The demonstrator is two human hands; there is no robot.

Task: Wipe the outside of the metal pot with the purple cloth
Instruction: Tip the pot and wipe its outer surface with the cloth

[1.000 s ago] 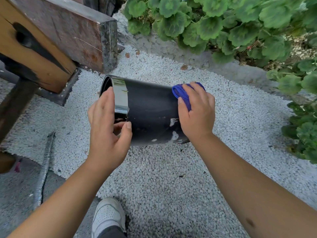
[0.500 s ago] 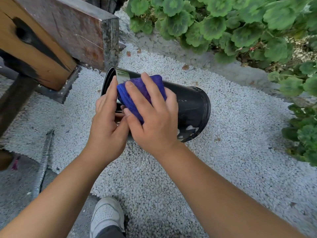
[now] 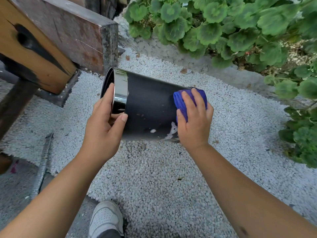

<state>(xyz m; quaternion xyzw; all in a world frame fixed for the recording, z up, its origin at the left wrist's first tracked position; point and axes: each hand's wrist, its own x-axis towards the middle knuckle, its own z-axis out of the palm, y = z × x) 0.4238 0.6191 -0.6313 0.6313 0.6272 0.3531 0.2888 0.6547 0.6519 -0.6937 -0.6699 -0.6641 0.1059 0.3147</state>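
Note:
A black metal pot [image 3: 149, 103] with a shiny steel rim is held on its side in the air above white gravel, its mouth facing left. My left hand [image 3: 104, 127] grips the rim, fingers inside the mouth and thumb on the outer wall. My right hand [image 3: 195, 121] presses a folded purple cloth [image 3: 184, 100] against the pot's outer wall near its base end. White foam patches sit low on the wall, just left of my right hand. The pot's bottom is hidden behind the cloth and hand.
A heavy wooden beam [image 3: 56, 36] on a metal bracket juts in at upper left, close to the pot's mouth. Green leafy plants [image 3: 223, 26] line the top and right. A metal rod [image 3: 42, 167] lies at left. My white shoe [image 3: 106, 219] is below.
My right hand has slid the cloth from the rim end, beside my left hand, along the wall to the base end. The pot has tilted slightly; my left hand keeps its grip.

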